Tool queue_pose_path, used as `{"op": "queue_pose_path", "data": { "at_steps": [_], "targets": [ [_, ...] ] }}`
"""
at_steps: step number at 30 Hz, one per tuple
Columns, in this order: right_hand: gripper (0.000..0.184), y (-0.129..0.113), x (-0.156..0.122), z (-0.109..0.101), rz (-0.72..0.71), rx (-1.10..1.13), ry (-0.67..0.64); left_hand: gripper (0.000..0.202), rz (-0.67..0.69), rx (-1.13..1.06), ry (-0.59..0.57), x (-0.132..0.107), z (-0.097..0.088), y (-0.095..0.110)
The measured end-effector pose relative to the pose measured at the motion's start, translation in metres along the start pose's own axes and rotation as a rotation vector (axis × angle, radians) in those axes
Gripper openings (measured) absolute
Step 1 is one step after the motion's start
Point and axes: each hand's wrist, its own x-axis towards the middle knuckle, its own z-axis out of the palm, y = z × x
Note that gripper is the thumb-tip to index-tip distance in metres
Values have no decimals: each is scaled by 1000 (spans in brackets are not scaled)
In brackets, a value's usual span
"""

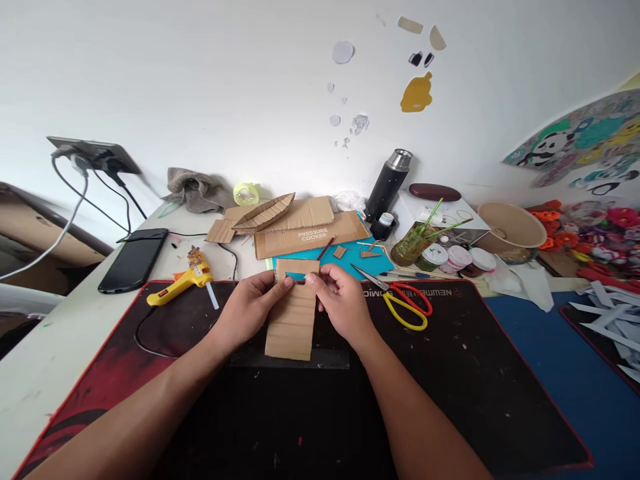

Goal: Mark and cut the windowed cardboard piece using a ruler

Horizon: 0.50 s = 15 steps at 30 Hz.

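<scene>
Between my two hands is a brown cardboard strip [290,327] with a small rectangular cutout near its top end. My left hand [253,300] pinches its left edge, the thumb lying beside the cutout. On the opposite edge, my right hand [343,297] grips it with thumb and curled fingers. The strip's lower end overlaps a clear ruler-like strip [333,360] on the black mat [280,420]. Right of my right hand lie scissors [405,307] with one red and one yellow handle. A yellow glue gun [183,283] with a glue stick at its tip rests left of my left hand.
Behind the hands, a cardboard boat shape [265,213] sits on cardboard sheets [345,230] over a blue sheet [355,257]. A black thermos [387,187], a brush jar [410,243] and paint pots [435,257] stand back right. A phone [135,260] lies at left.
</scene>
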Motion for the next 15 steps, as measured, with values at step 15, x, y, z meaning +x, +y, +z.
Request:
{"op": "queue_pose_path", "data": {
  "at_steps": [15],
  "targets": [
    [41, 5, 3, -5, 35, 79, 29, 68, 112, 88, 190, 7, -23, 3]
  ]
}}
